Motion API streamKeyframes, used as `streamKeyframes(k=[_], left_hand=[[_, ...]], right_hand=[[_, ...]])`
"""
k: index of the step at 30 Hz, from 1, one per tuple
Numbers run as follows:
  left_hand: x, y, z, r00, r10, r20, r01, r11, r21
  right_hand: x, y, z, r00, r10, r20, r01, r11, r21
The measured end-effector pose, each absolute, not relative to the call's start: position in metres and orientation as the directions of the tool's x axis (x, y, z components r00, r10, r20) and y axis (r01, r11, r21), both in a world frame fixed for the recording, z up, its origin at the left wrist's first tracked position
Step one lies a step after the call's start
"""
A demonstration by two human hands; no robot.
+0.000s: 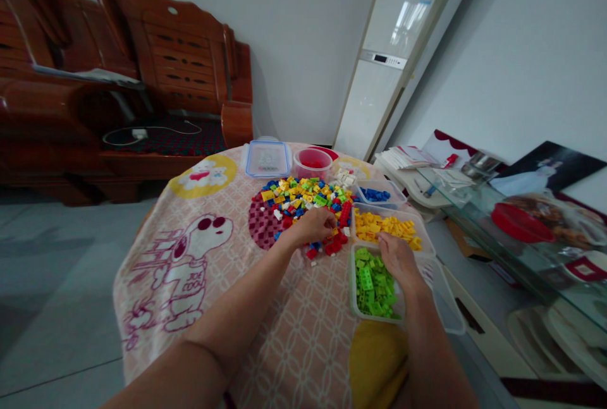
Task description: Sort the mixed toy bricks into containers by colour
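Note:
A mixed pile of toy building bricks point(303, 193) in red, yellow, blue, green and white lies on the cloth-covered table. My left hand point(313, 225) is at the pile's front right part, its fingers curled inward; whatever they hold is hidden. Over the near edge of the box of yellow bricks point(386, 227) is my right hand point(399, 258), thumb and fingers drawn together, and I cannot make out what is in them. Its wrist passes above the right side of the box of green bricks point(372, 286).
Behind the yellow bricks stands a box of blue bricks point(374, 195). White bricks point(345, 177) lie beside it. A round tub point(313, 161) with red contents and a blue-rimmed lid point(269, 159) are at the back. A glass-topped table point(502, 225) stands on the right.

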State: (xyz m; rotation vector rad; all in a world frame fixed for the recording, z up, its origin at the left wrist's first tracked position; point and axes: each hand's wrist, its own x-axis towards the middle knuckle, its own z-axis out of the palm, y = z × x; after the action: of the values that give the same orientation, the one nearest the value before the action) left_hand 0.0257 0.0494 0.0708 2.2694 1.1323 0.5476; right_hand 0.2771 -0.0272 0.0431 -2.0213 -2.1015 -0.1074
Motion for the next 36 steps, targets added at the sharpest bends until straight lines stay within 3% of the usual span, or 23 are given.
streamKeyframes(k=[6, 12, 16, 22, 31, 36], left_hand=[[0.028, 0.054, 0.064, 0.569, 0.812, 0.13, 0.465, -0.448, 0.764], [0.052, 0.045, 0.056, 0.459, 0.856, 0.238, 0.282, -0.395, 0.875], [0.077, 0.032, 0.044, 0.438, 0.869, 0.23, 0.136, -0.317, 0.938], [0.095, 0.022, 0.031, 0.462, 0.858, 0.225, -0.027, -0.24, 0.97], [0.049, 0.049, 0.06, 0.321, 0.905, 0.281, 0.286, -0.375, 0.882], [-0.004, 0.071, 0.075, 0.207, 0.942, 0.263, 0.645, -0.334, 0.688]], right_hand=[[0.28, -0.027, 0.039, -0.048, 0.969, 0.243, 0.991, 0.078, -0.113], [0.28, -0.026, 0.039, -0.046, 0.967, 0.252, 0.989, 0.08, -0.127], [0.279, -0.026, 0.04, -0.031, 0.968, 0.248, 0.986, 0.07, -0.15], [0.278, -0.026, 0.04, -0.023, 0.97, 0.24, 0.987, 0.06, -0.148], [0.276, -0.028, 0.043, -0.039, 0.971, 0.238, 0.992, 0.067, -0.11], [0.276, -0.028, 0.044, -0.045, 0.973, 0.225, 0.993, 0.068, -0.097]])
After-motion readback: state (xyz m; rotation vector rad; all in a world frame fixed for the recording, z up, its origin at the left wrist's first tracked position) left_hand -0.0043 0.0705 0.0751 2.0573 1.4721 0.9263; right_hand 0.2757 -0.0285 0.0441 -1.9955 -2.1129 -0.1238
